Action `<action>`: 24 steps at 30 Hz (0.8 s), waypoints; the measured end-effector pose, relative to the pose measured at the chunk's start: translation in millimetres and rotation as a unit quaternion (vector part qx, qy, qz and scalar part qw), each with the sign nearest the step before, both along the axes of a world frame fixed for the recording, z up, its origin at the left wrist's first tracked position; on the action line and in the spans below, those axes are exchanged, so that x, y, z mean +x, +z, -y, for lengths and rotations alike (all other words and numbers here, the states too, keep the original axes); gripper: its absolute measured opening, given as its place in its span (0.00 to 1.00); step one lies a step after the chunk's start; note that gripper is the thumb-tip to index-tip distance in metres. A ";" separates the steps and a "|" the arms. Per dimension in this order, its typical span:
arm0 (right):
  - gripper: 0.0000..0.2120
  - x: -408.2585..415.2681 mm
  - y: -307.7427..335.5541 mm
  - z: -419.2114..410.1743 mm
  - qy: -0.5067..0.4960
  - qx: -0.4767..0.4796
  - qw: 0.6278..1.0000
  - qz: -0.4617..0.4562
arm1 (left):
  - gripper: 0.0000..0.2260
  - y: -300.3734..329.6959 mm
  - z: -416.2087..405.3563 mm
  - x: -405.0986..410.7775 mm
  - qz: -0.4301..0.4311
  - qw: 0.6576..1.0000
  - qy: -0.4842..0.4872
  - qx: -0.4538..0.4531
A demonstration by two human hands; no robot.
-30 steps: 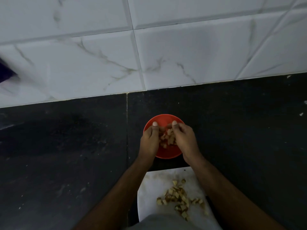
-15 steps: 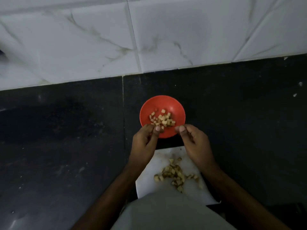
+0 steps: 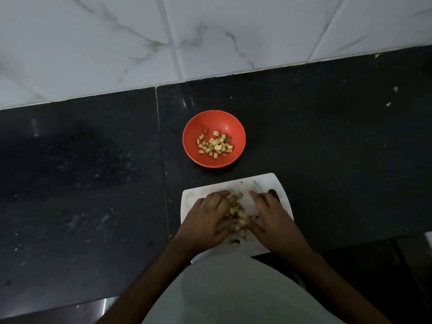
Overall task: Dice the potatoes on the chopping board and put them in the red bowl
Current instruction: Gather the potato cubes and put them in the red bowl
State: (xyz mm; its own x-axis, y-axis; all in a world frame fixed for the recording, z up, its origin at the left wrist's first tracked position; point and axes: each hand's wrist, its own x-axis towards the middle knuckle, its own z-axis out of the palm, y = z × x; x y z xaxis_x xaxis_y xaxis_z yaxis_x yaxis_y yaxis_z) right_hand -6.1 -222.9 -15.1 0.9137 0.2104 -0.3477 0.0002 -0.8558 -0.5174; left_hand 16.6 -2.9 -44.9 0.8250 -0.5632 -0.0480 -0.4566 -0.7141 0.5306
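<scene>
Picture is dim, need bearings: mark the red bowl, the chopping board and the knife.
red bowl (image 3: 230,122): head view, bare inner wall.
chopping board (image 3: 268,180): head view, bare far corner.
knife (image 3: 258,187): head view, blade beyond right hand.

— Where are the hands?
— Left hand (image 3: 208,216) and right hand (image 3: 272,215) flank the diced potato (image 3: 237,212) on the chopping board (image 3: 194,195).
— And the red bowl (image 3: 214,120)?
— Beyond, holding cubes, on the counter (image 3: 93,183).

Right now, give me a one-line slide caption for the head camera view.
Both hands, left hand and right hand, gather diced potato on the chopping board; red bowl partly filled.
</scene>
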 end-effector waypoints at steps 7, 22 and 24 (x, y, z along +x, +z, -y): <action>0.47 -27.6 -8.8 5.6 0.051 -0.062 0.996 -0.035 | 0.46 -26.5 -0.7 -11.1 0.050 0.994 -0.047 0.083; 0.11 -4.0 -19.0 -15.1 -0.052 0.078 0.992 0.084 | 0.17 -35.3 6.6 -3.1 0.111 0.992 -0.036 0.046; 0.11 -3.7 -17.7 -15.1 -0.058 0.103 0.987 0.107 | 0.16 -35.6 5.6 -1.9 0.101 0.993 -0.034 0.046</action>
State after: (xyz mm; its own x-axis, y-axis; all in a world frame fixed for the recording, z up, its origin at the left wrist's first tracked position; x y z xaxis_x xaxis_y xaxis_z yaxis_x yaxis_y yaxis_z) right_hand -9.8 -207.8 -32.7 0.9837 0.1465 -0.1042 0.0374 -0.7337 -0.6784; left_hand 14.7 -8.5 -80.5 0.7831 -0.6188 0.0614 -0.5963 -0.7193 0.3563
